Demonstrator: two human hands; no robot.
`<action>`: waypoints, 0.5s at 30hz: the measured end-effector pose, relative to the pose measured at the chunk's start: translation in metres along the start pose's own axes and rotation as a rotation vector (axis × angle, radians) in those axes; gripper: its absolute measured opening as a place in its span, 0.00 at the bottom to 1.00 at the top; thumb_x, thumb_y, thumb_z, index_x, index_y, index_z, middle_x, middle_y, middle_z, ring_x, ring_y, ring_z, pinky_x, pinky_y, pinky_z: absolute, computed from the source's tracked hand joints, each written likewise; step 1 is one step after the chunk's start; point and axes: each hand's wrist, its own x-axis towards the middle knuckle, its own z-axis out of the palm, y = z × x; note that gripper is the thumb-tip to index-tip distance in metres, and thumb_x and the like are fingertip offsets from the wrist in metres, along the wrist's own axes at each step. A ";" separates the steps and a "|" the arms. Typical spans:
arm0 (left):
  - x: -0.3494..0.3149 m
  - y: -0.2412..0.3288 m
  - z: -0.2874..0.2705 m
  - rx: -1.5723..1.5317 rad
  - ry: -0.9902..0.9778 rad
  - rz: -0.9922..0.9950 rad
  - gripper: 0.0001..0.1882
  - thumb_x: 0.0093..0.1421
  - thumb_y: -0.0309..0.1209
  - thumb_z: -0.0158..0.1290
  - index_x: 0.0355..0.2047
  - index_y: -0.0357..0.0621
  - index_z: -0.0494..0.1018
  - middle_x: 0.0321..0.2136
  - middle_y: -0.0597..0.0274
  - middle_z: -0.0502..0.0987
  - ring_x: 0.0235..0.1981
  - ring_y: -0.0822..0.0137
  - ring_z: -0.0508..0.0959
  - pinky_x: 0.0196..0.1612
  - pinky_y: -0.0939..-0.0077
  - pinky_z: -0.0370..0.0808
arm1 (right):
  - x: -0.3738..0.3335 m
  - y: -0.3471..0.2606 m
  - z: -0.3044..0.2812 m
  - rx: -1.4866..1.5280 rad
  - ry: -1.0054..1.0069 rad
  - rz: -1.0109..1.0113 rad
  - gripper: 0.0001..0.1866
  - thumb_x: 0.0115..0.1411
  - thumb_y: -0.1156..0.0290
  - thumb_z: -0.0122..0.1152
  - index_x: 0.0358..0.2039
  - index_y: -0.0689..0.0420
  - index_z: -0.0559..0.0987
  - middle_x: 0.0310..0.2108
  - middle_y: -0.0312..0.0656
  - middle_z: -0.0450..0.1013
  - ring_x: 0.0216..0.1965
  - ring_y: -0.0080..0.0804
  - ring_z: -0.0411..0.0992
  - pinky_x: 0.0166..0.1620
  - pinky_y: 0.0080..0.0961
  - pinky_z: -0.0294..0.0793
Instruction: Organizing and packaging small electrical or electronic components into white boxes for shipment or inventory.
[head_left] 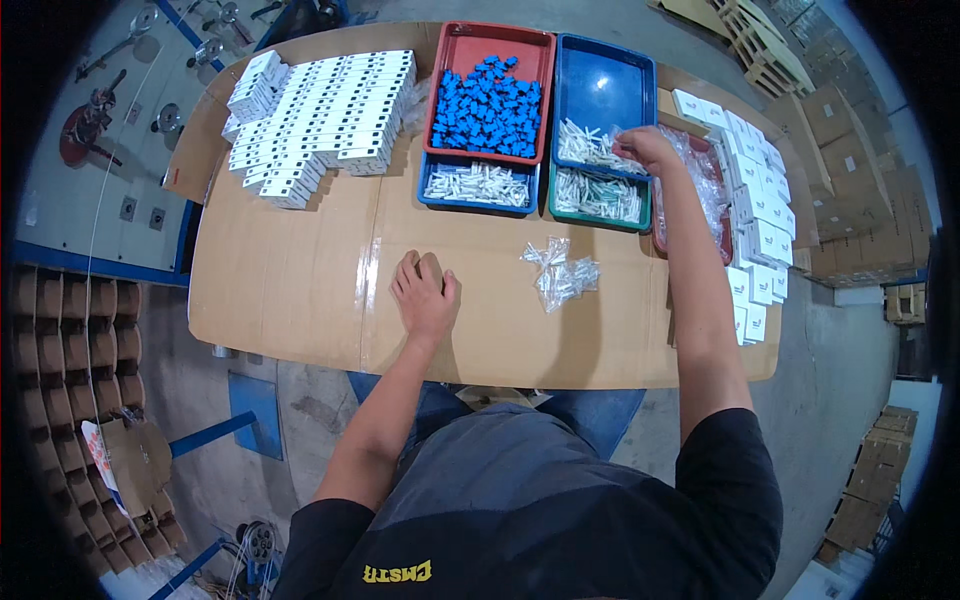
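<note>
Right hand over white pegs in the blue tray, picking, I'd judge; can't tell whether it's gripping; left hand palm-down, loosely spread, bags to its right; next calls for a sure pinch.

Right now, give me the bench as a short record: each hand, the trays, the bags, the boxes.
Left hand: palm down at the cardboard tabletop
Right hand: at the near end of the far blue tray, by its white pieces; grip unclear
Red tray: loose blue pieces
Near blue tray: white pieces
Green tray: white pieces
Clear bags: right of the left hand
Left boxes: white, stacked
Right boxes: white, piled
</note>
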 end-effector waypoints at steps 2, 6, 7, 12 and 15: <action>-0.001 -0.004 0.000 0.016 0.002 -0.007 0.27 0.63 0.42 0.56 0.57 0.36 0.71 0.61 0.44 0.66 0.64 0.46 0.64 0.65 0.47 0.60 | 0.008 -0.018 0.010 -0.195 0.019 -0.072 0.10 0.63 0.72 0.69 0.32 0.69 0.84 0.27 0.44 0.80 0.27 0.31 0.80 0.30 0.25 0.79; 0.001 -0.001 -0.007 0.012 -0.010 -0.003 0.28 0.63 0.42 0.55 0.57 0.35 0.71 0.62 0.44 0.66 0.64 0.46 0.64 0.65 0.47 0.60 | 0.016 -0.047 0.022 -0.757 0.062 -0.120 0.14 0.64 0.70 0.68 0.26 0.67 0.83 0.19 0.42 0.76 0.18 0.31 0.75 0.24 0.26 0.75; 0.001 -0.001 -0.005 0.011 -0.012 -0.002 0.28 0.63 0.42 0.55 0.57 0.35 0.71 0.62 0.44 0.66 0.64 0.46 0.64 0.65 0.47 0.60 | 0.016 -0.053 0.019 -0.897 0.099 -0.154 0.16 0.64 0.67 0.68 0.24 0.67 0.82 0.19 0.42 0.76 0.19 0.31 0.75 0.24 0.26 0.75; 0.000 -0.002 -0.001 0.007 -0.014 -0.011 0.27 0.63 0.43 0.55 0.56 0.37 0.71 0.61 0.44 0.66 0.64 0.45 0.64 0.64 0.47 0.61 | 0.008 -0.066 0.017 -1.095 0.088 -0.148 0.16 0.66 0.63 0.67 0.30 0.66 0.83 0.22 0.41 0.77 0.21 0.29 0.77 0.25 0.26 0.75; -0.002 -0.004 -0.001 0.013 0.002 -0.009 0.26 0.63 0.42 0.55 0.56 0.37 0.71 0.61 0.44 0.66 0.64 0.45 0.64 0.64 0.47 0.61 | -0.008 -0.047 0.009 -0.547 0.152 -0.029 0.16 0.68 0.61 0.64 0.37 0.64 0.83 0.24 0.39 0.77 0.22 0.25 0.76 0.24 0.24 0.75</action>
